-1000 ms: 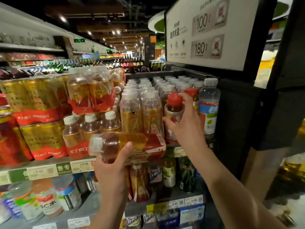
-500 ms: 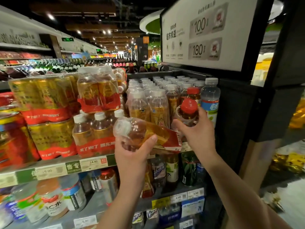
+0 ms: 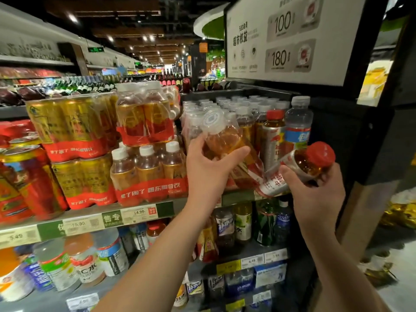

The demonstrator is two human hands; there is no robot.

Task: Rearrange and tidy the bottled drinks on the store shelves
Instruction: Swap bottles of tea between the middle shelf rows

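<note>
My left hand [image 3: 209,174] grips a white-capped amber drink bottle [image 3: 227,140], tilted with its cap toward me, its base at the front of the upper shelf. My right hand [image 3: 319,192] holds a red-capped bottle [image 3: 308,163] with a white label, tipped to the right and off the shelf. Behind them stand rows of white-capped amber bottles [image 3: 247,118], one upright red-capped bottle [image 3: 273,136] and a clear bottle with a blue label [image 3: 298,129].
Shrink-wrapped packs of small bottles [image 3: 148,174] and gold cans [image 3: 74,122] fill the upper shelf's left. The shelf edge [image 3: 126,217] carries price tags. Mixed bottles [image 3: 243,224] stand on the lower shelf. A black panel with a white sign [image 3: 290,39] closes the right side.
The left hand lifted its bottle up and right, cap now toward me, against the shelf row. The right hand pulled the red-capped bottle off the shelf and tipped it right.
</note>
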